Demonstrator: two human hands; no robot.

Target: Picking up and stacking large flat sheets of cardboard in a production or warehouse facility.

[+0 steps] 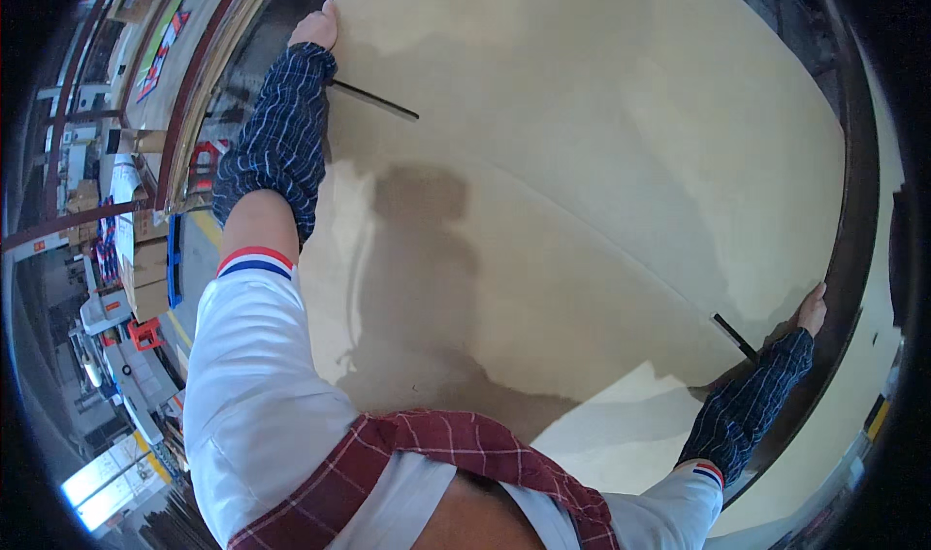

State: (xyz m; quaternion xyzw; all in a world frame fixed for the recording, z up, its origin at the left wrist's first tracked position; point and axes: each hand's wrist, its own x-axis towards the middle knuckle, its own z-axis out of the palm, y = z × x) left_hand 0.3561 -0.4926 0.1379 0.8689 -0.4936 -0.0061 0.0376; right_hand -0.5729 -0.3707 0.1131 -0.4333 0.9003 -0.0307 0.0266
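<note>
Head view
1. Board (601, 143), one, broad, pale tan; spread in front of the person, between the two hands, filling most of the view.
2. Left hand (316, 26), bare; at the board's left edge, toward the far end. Fingers bent; whether they grip the edge, cannot tell.
3. Right hand (814, 311), bare; at the board's right edge, beside a dark rim (860, 172). Finger closure cannot be told.
4. Dark strip (376, 100), slim, straight; over the board, one end by the left sleeve (276, 113).
5. Second strip (734, 336), dark, shorter in view; one end by the right sleeve (752, 395).
6. Sleeves, a pair: dark blue, pale-striped, covering the forearms.
7. Apron (475, 437), maroon check, over a white shirt (262, 346); at the board's near side.
8. Shadow (417, 269), dark; cast across the board.
9. Cardboard boxes (149, 271), brown; off to the left.
</note>
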